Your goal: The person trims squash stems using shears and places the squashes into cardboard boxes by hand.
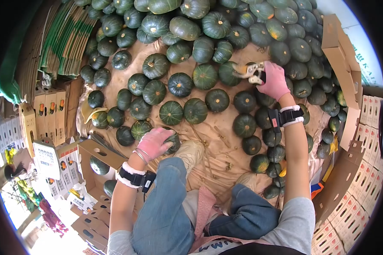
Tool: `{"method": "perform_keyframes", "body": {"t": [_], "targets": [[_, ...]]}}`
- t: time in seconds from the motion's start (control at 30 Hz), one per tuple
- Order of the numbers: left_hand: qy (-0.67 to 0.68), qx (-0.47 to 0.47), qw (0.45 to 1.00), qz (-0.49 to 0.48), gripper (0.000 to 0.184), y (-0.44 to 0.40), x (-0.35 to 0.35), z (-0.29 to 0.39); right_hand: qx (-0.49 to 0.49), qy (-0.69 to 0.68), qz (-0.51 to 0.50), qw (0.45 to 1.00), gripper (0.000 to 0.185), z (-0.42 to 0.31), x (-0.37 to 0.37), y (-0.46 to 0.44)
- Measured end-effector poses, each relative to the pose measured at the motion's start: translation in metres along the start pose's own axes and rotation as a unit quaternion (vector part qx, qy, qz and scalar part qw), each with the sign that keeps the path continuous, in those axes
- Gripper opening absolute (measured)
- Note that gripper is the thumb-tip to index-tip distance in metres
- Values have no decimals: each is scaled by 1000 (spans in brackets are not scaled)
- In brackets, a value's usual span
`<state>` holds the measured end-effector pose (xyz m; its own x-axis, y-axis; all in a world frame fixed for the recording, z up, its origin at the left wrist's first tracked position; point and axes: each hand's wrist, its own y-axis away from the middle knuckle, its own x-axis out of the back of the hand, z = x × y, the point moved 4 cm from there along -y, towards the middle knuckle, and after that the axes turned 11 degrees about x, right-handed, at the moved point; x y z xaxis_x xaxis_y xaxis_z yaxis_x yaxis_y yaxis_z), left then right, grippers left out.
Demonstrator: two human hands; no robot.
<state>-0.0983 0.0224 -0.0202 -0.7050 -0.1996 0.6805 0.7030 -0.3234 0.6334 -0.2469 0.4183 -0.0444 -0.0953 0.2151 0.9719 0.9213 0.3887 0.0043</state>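
Observation:
My left hand (154, 143), in a pink glove, is closed over the top and side of a dark green kabocha squash (173, 143) beside my shoe. The glove hides part of that squash. Raised at the right, my right hand (274, 81), also gloved in pink, grips a pair of pruning shears (252, 73) whose blades point left. Below and around the shears lie loose squashes, among them a round green one (205, 77). Another squash (141, 129) sits just above my left hand.
A large heap of squashes (185, 28) fills the far side of the tan ground sheet (217, 170). Flattened cartons (68, 40) stand at the left, with an open box (100, 155) holding squashes nearer me. Stacked printed cartons (349, 212) line the right.

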Motion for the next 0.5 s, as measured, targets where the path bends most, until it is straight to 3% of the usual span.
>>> {"method": "perform_keyframes", "body": {"t": [0.07,0.17,0.3,0.43,0.47,0.5], "targets": [[-7,-11,1000,9,43,-1,-2,4,73,65,10,995,56,-3,-7,6],[-7,-36,999,29,42,-6,-4,7,61,95,48,993,57,-10,-16,8],[-23,-45,999,14,42,-12,0,24,-74,39,84,993,50,-18,-16,-2],[10,-95,995,14,41,-21,2,40,-200,-52,68,976,62,-3,-2,-2],[35,-98,995,7,41,-21,4,43,-263,-179,58,946,68,4,0,7],[64,-99,993,0,41,-20,6,47,-177,-207,210,939,66,2,6,12]]}}
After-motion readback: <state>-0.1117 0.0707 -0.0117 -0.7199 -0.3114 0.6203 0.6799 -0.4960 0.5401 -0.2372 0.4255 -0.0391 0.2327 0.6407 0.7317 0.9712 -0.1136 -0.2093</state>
